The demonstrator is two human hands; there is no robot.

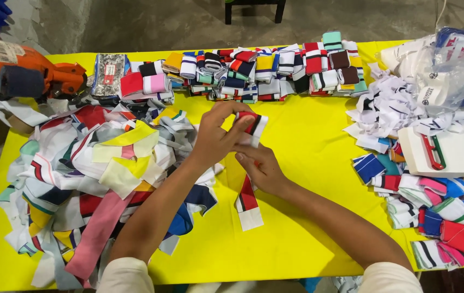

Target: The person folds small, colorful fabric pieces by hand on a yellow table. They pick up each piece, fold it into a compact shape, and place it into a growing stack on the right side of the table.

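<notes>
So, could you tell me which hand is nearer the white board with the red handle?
Right. The right hand lies mid-table, left of the board; the left hand sits farther left still.

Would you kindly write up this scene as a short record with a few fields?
Surface: yellow table
Left hand: pinches the upper end of the red, black and white striped knit fabric strip
Right hand: grips the same strip lower down; its tail lies on the table
Left side: loose heap of mixed coloured fabric strips
Far edge: row of folded striped bands
Right side: more folded bands, white board with red handle
Far left: orange power tool
</notes>
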